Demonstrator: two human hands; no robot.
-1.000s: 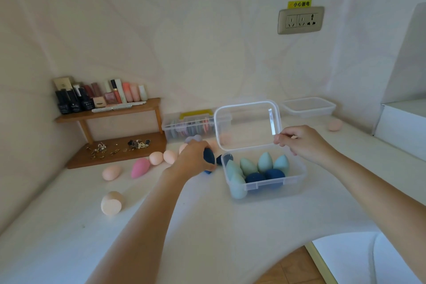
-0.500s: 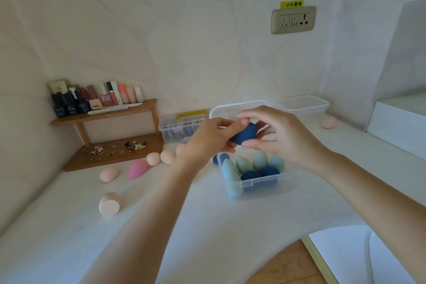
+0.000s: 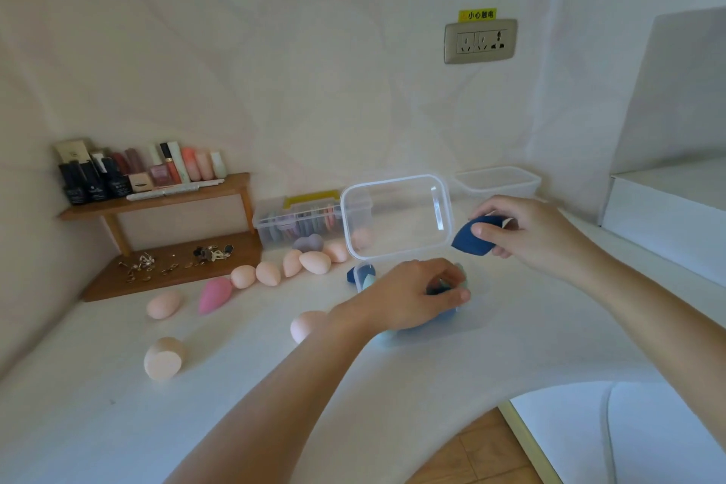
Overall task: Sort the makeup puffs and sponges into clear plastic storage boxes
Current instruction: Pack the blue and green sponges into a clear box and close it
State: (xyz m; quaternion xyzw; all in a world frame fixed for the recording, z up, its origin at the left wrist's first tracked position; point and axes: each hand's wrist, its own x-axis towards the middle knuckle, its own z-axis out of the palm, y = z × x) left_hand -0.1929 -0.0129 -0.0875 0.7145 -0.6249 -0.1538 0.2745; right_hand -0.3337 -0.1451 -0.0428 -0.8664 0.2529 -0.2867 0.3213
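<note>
A clear plastic box (image 3: 360, 276) stands mid-table with its lid (image 3: 396, 216) hinged upright behind it. Several teal and blue sponges lie inside, mostly hidden. My left hand (image 3: 412, 297) reaches down into the box, its curled fingers and thumb closing around a dark blue sponge (image 3: 440, 290) there. My right hand (image 3: 530, 236) hovers to the right of the lid and pinches another dark blue sponge (image 3: 471, 240). Peach sponges (image 3: 271, 272) and a pink sponge (image 3: 214, 294) lie loose to the left.
A flat-cut peach sponge (image 3: 163, 360) and another peach sponge (image 3: 306, 324) lie near my left forearm. A wooden shelf (image 3: 165, 194) with cosmetics stands at the back left. A box of flat puffs (image 3: 298, 222) and an empty clear box (image 3: 499, 183) stand by the wall. The table edge (image 3: 506, 411) is at bottom right.
The dark blue sponge passed from my left hand to my right, which drew it off to the right. My left hand dropped into the box.
</note>
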